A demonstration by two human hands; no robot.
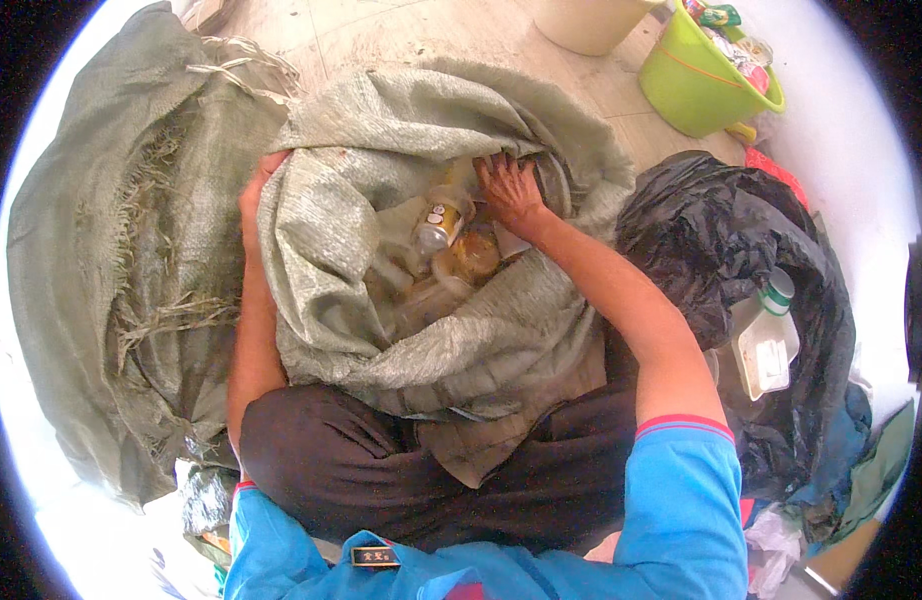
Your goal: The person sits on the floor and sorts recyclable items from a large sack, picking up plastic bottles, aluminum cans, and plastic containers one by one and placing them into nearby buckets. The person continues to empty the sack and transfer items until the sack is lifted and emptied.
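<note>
A grey-green woven sack point(326, 255) stands wide-mouthed between my crossed legs, its top folded outward. Down inside lie a gold and silver can point(440, 226), an amber-brown bottle or jar point(475, 255) and some clear plastic containers point(431, 300). My left hand point(260, 195) grips the sack's left side near the rim, its fingers partly covered by the fabric. Reaching into the mouth, my right hand point(511, 190) has its fingers spread against the far inner wall, to the right of the can.
A large stuffed woven sack point(71, 270) leans at the left. On the right, a black plastic bag point(721, 230) has a clear jug with a green neck point(766, 345) on it. Beyond are a lime-green bucket of scraps point(696, 90) and a cream bucket point(591, 25).
</note>
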